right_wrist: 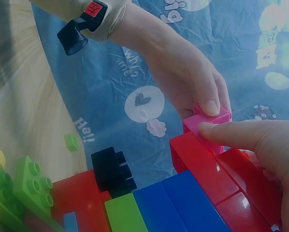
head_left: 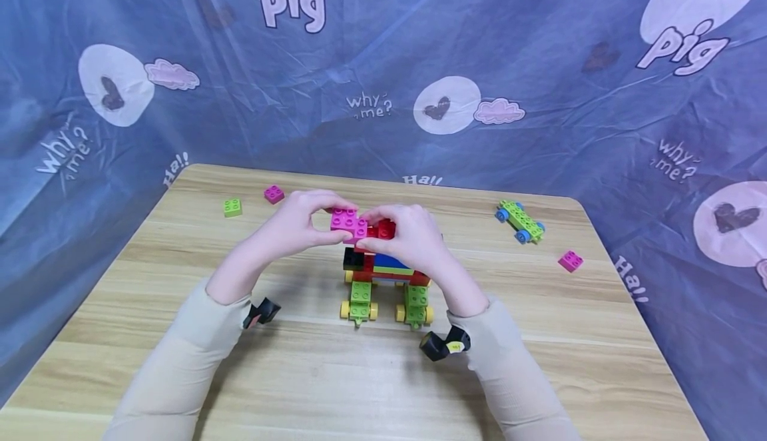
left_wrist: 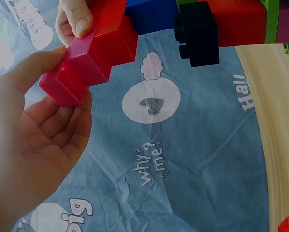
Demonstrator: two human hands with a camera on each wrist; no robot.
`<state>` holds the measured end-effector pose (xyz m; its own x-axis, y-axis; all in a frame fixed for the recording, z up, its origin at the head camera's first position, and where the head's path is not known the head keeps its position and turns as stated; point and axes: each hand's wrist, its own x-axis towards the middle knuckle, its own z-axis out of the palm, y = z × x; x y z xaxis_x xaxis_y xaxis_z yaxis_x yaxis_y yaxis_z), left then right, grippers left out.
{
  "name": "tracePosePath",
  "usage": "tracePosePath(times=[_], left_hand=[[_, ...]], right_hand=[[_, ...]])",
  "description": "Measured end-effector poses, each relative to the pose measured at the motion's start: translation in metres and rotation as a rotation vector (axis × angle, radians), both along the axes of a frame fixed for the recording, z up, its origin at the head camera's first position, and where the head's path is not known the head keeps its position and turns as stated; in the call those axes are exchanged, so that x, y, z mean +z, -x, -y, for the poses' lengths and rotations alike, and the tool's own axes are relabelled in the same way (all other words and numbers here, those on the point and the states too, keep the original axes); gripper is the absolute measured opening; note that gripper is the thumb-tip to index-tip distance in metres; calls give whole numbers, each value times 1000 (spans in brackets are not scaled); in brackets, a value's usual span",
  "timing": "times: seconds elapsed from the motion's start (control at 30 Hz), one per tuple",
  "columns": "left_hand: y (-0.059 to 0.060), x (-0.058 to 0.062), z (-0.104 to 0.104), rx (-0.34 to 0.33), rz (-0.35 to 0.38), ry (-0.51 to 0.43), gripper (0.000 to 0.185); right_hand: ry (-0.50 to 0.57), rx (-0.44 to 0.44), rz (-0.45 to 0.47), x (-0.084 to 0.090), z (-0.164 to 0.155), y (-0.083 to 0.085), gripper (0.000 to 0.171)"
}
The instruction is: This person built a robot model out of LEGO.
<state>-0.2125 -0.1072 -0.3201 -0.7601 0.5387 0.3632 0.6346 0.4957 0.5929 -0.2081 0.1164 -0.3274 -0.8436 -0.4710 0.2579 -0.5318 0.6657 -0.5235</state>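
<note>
My left hand [head_left: 302, 221] pinches pink bricks [head_left: 346, 222] between thumb and fingers, high over the table. They look joined in a step, end-on against red bricks [left_wrist: 113, 34] at the top of a larger build. From the other side my right hand [head_left: 407, 231] grips the pink piece near that joint, its thumb on the pink surface in the right wrist view; its other fingers are partly hidden. Below, the build shows blue bricks [right_wrist: 178, 198], a black brick [right_wrist: 110, 171] jutting out at one end, and green wheeled bases [head_left: 360, 298] with yellow wheels on the table.
On the wooden table [head_left: 311, 388], a green brick [head_left: 232, 208] and a pink brick [head_left: 273, 194] lie at the back left. To the right are a green car base [head_left: 520, 221] with blue wheels and another pink brick [head_left: 570, 261]. A printed blue cloth [head_left: 383, 48] rises behind the table.
</note>
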Motion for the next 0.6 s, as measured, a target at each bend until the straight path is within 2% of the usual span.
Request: tracePosePath(times=[0.27,0.6], left_hand=[[1,-4,0,-3,-26,-19,40],[2,-5,0,-1,-20,-20,40]], right_hand=[[-3,-2,5,0,0,0,42],[2,-4,11,1,0,-1,41]])
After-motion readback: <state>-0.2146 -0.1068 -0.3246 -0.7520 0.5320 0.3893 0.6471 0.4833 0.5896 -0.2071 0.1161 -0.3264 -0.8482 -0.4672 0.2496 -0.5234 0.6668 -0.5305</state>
